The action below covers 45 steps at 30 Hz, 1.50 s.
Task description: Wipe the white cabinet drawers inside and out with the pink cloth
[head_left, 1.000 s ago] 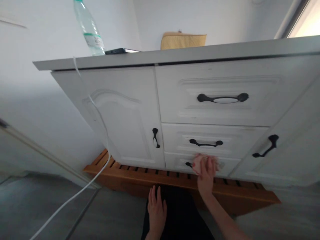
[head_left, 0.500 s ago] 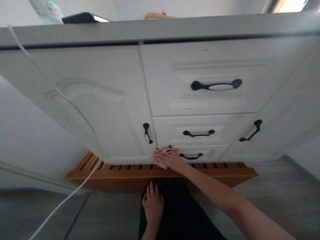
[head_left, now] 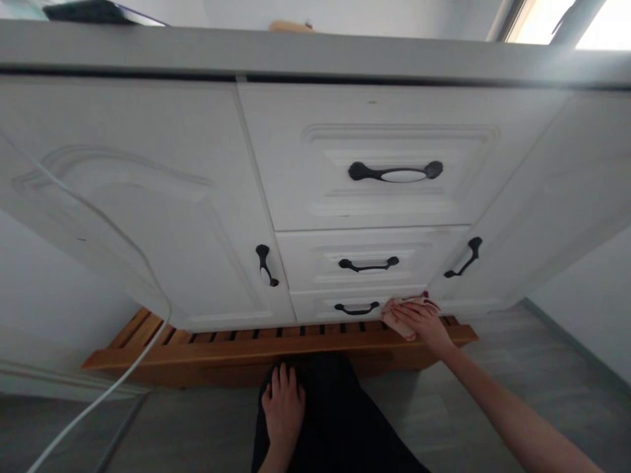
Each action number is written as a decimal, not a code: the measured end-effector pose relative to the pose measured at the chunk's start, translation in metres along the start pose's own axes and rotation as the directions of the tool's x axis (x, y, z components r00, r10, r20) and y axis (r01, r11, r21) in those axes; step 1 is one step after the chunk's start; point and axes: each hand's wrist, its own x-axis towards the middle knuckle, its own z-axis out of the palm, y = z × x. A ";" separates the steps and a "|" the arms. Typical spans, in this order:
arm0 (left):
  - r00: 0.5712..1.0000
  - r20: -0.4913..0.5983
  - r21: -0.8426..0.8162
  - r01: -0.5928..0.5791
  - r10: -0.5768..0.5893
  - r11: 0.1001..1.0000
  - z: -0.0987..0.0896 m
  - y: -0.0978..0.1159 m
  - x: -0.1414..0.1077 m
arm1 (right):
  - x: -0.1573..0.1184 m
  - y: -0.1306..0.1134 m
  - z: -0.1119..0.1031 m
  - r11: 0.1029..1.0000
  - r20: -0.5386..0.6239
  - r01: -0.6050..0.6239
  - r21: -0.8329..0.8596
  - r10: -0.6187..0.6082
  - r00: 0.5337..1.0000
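Note:
A pink cloth [head_left: 398, 316] is pressed by my right hand [head_left: 420, 322] against the right end of the bottom drawer [head_left: 315, 306], low on a white cabinet. The bottom drawer's dark handle [head_left: 357, 309] lies just left of the cloth. My left hand [head_left: 284, 402] rests on my knee in dark trousers [head_left: 335, 414], its fingers stretched out and holding nothing. Above the cloth are the middle drawer's handle [head_left: 369, 264] and, to the right, a door handle [head_left: 463, 257].
A slatted wooden bench [head_left: 221, 358] runs along the cabinet's foot. A white cable [head_left: 142, 256] hangs down on the left. On the countertop [head_left: 197, 54] lie a dark flat object [head_left: 89, 11] and a tan item [head_left: 290, 26]. A bright window [head_left: 542, 23] stands at upper right.
My right hand has slid the cloth rightward along the bottom drawer, from left of its handle to right of it. The view has shifted right; my left hand stays on the knee.

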 end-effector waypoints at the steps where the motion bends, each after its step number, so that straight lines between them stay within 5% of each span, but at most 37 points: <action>1: 1.000 0.000 -0.012 0.008 -0.008 1.000 0.000 0.000 -0.001 | -0.012 -0.001 0.010 0.997 0.014 -0.045 0.058 0.044 0.999; 4: 1.000 -0.001 -0.070 0.007 -0.007 0.997 0.005 0.001 -0.005 | -0.034 -0.032 0.037 0.969 0.086 -0.136 0.205 0.120 0.989; 7: 1.000 -0.003 -0.142 -0.013 0.013 0.990 0.007 0.003 -0.010 | -0.021 -0.096 0.038 0.961 -0.005 -0.017 0.277 0.019 1.000; 9: 1.000 0.014 -0.172 -0.006 0.008 0.985 0.006 0.003 -0.011 | 0.010 -0.143 0.023 0.947 -0.206 0.189 0.258 -0.137 0.969; 12: 0.999 0.043 -0.189 0.015 -0.007 0.982 0.002 0.003 -0.009 | 0.075 -0.196 0.005 0.930 -0.532 0.363 0.053 -0.281 0.799; 14: 0.999 0.046 -0.196 0.018 -0.010 0.981 0.001 0.002 -0.008 | 0.116 -0.212 0.011 0.920 -0.559 0.388 -0.061 -0.353 0.750; 16: 0.999 0.042 -0.205 0.019 -0.011 0.979 0.001 -0.001 -0.008 | 0.146 -0.215 0.033 0.894 -0.447 0.434 -0.113 -0.435 0.781; 19: 0.999 0.032 -0.219 0.034 -0.028 0.975 0.005 -0.005 -0.007 | 0.162 -0.210 0.077 0.840 -0.248 0.531 -0.108 -0.540 0.804; 23: 0.999 0.033 -0.186 0.026 -0.021 0.982 0.009 -0.007 -0.003 | 0.145 -0.202 0.126 0.818 -0.117 0.569 -0.077 -0.575 0.810; 28: 0.999 0.039 -0.143 0.007 -0.001 0.990 0.009 -0.005 0.003 | 0.125 -0.184 0.154 0.834 0.043 0.552 -0.018 -0.550 0.834; 32: 1.000 0.013 -0.113 -0.003 0.004 0.994 0.006 -0.007 0.003 | 0.112 -0.139 0.142 0.834 0.163 0.548 0.058 -0.550 0.819; 36: 1.000 0.008 -0.095 -0.009 0.010 0.995 0.004 -0.008 0.000 | 0.076 -0.071 0.100 0.858 0.239 0.502 0.110 -0.514 0.824; 41: 0.999 -0.015 -0.077 -0.044 0.042 0.996 0.002 -0.004 0.000 | 0.028 0.001 0.047 0.936 0.238 0.333 0.118 -0.352 0.905; 45: 0.999 -0.008 -0.061 -0.047 0.047 0.997 0.000 0.001 0.000 | 0.006 0.014 0.042 0.977 0.137 0.161 0.138 -0.179 0.974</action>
